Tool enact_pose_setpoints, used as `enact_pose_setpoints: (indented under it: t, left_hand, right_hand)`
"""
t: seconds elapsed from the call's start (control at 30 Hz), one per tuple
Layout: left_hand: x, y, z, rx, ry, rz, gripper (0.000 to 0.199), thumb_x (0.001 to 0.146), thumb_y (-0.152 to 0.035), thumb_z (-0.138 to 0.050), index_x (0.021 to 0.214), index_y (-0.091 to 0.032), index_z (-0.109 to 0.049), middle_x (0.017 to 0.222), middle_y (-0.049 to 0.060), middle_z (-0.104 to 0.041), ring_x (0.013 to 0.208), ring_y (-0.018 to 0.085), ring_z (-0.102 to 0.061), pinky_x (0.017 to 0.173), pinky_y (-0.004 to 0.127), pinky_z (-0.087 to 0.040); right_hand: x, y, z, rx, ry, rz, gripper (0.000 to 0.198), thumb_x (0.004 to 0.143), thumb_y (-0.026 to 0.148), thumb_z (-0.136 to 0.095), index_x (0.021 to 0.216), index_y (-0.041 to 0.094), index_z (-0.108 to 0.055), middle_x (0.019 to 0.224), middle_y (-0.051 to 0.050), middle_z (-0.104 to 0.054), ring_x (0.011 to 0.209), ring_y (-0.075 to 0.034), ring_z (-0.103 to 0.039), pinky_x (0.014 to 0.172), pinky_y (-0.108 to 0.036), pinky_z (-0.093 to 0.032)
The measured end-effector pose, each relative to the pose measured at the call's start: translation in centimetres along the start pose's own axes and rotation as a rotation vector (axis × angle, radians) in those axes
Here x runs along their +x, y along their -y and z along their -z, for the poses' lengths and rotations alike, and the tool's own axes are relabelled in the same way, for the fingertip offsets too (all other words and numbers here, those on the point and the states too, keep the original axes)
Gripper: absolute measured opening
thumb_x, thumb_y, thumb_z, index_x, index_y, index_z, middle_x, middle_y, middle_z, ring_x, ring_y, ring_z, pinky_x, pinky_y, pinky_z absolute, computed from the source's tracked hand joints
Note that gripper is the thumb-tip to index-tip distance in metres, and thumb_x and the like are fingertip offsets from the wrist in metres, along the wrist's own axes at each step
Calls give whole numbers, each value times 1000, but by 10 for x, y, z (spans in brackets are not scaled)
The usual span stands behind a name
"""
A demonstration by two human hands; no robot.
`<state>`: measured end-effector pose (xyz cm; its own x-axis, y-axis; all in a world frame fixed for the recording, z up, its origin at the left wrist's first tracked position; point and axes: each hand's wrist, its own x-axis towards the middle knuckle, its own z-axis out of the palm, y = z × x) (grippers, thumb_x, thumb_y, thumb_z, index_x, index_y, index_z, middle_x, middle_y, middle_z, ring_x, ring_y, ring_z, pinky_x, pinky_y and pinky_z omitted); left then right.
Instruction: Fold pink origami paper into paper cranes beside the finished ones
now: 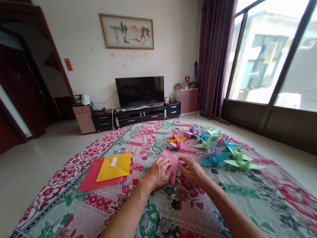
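A folded piece of pink paper [171, 165] lies on the patterned tablecloth in front of me. My left hand [158, 173] rests over its left side, with the fingers bent on the paper and holding it. Beside the paper's right corner is my right hand [192, 170]; its thumb and fingers are curved and apart, the fingertips close to the edge. Just beyond the paper sit a pink paper crane [178, 144] and an orange paper crane [175, 138]. To the right, several more folded cranes stand in a group, among them a blue crane [216, 159] and a green crane [244, 162].
A yellow paper packet [114, 167] lies on red paper sheets [91, 176] at the left. The round table wears a floral tablecloth [150, 223]. Farther off are a television [141, 90] on a low cabinet [141, 115], a purple curtain [213, 47] and large windows.
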<state>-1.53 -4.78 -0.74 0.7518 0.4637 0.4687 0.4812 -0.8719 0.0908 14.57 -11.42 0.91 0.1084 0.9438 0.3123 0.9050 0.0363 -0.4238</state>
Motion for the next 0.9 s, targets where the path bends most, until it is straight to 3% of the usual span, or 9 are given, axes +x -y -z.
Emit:
enact_pose_setpoints:
  t: [0.1,0.27,0.53,0.73,0.9]
  left_hand:
    - [0,0,0,-2,-12,-14,26,84,-24,-44,103,-14,-58,108,9,-61,109,19,-50,99,36,-37]
    - [0,-1,-1,-17,-38,2,27,82,-23,-47,106,-14,-57,108,9,-61,108,20,-50,98,37,-39]
    - [-1,-1,1,19,-27,9,31,80,-23,-48,108,-12,-57,111,11,-60,108,20,-51,100,35,-37]
    - [1,-2,2,8,-6,16,24,78,-24,-50,98,-13,-60,107,10,-61,107,21,-52,101,36,-36]
    - [1,-1,2,-69,-58,61,37,74,-23,-54,109,-13,-55,114,11,-58,110,21,-50,101,36,-37]
  right_hand:
    - [6,-3,-8,-64,-80,-39,28,80,29,-43,100,18,-59,103,-7,-60,94,-19,-54,81,-27,-38]
    - [11,3,-15,-236,-147,-93,31,76,44,-50,92,19,-59,96,-10,-57,92,-24,-51,77,-31,-37]
    - [32,-3,-19,-283,-151,-125,24,81,37,-44,85,18,-59,87,-8,-59,85,-20,-54,75,-29,-36]
    - [51,-9,-26,-242,-116,-269,24,82,33,-40,84,19,-60,86,-6,-64,85,-18,-58,72,-27,-38]
    - [47,-6,-25,-182,-216,-242,29,84,25,-33,95,21,-59,94,-6,-64,87,-18,-58,71,-26,-38]
